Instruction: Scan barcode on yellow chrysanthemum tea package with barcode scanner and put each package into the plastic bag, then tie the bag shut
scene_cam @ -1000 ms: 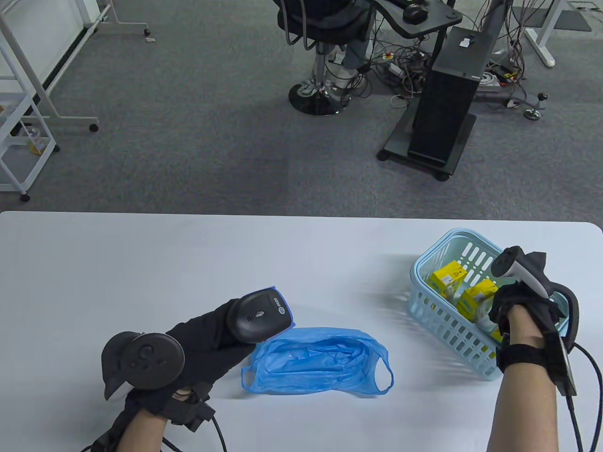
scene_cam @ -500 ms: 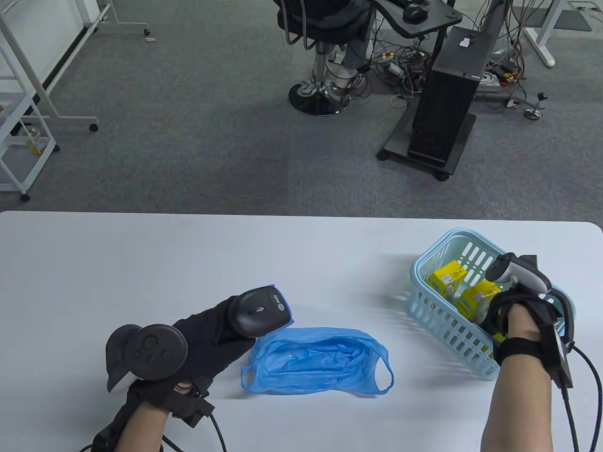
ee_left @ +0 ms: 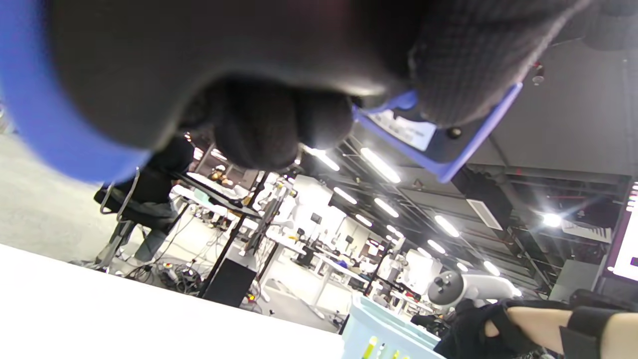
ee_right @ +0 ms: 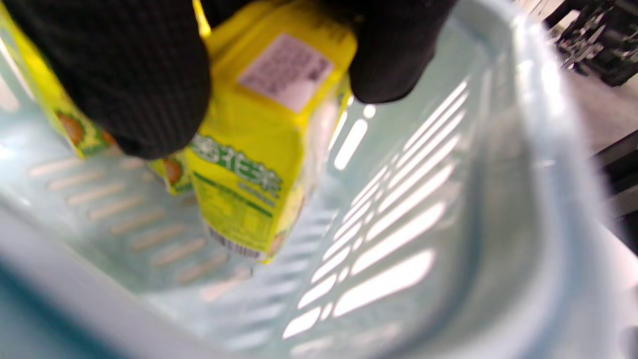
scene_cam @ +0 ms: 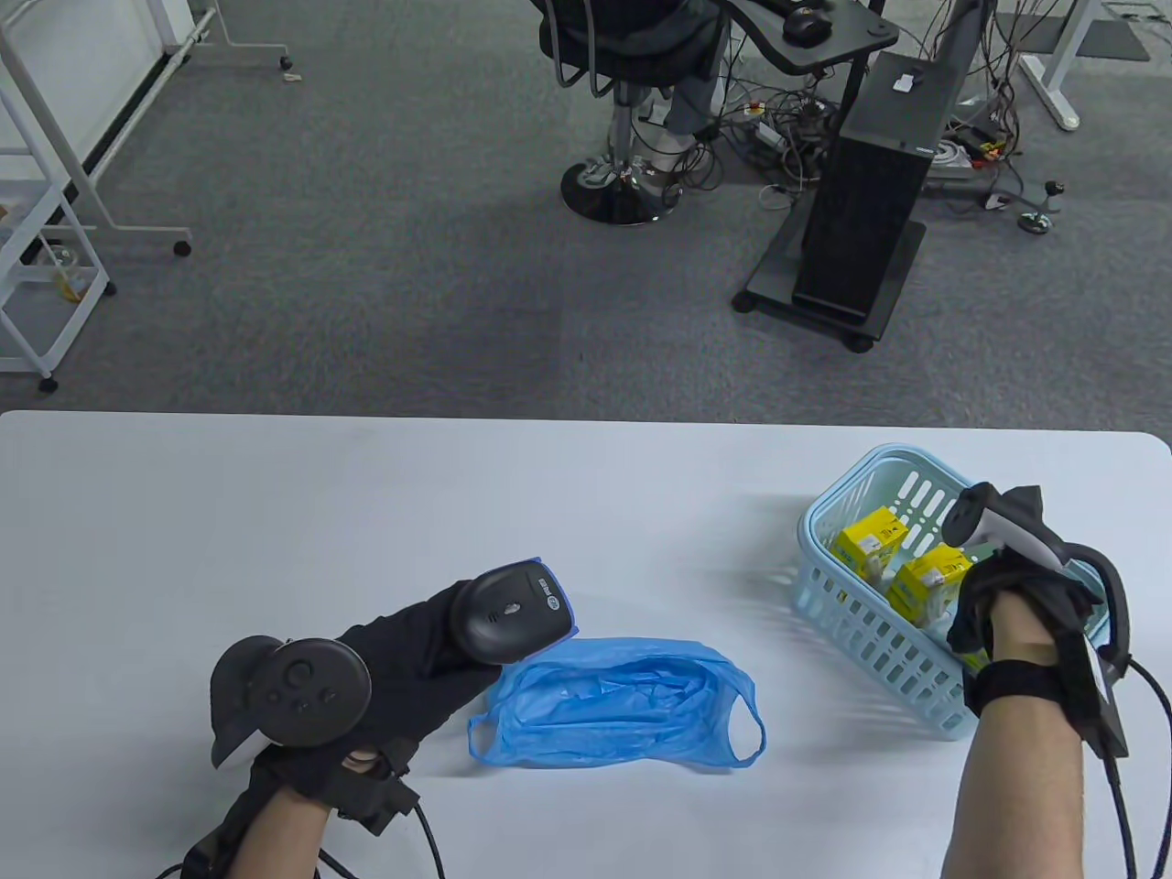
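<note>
My left hand grips a black barcode scanner with blue trim, held just above the table beside the flat blue plastic bag. In the left wrist view the scanner fills the top, with gloved fingers curled round it. My right hand reaches into the light-blue basket. The right wrist view shows its fingers pinching a yellow chrysanthemum tea package inside the basket, barcode at the lower end. Two more yellow packages stand in the basket.
The white table carries the bag in the middle and the basket at the right. Beyond its far edge are grey carpet, an office chair and a black computer tower with cables.
The scanner in my left hand has shifted slightly right. My right hand has stayed in the basket, with its wrist and tracker shifting a little.
</note>
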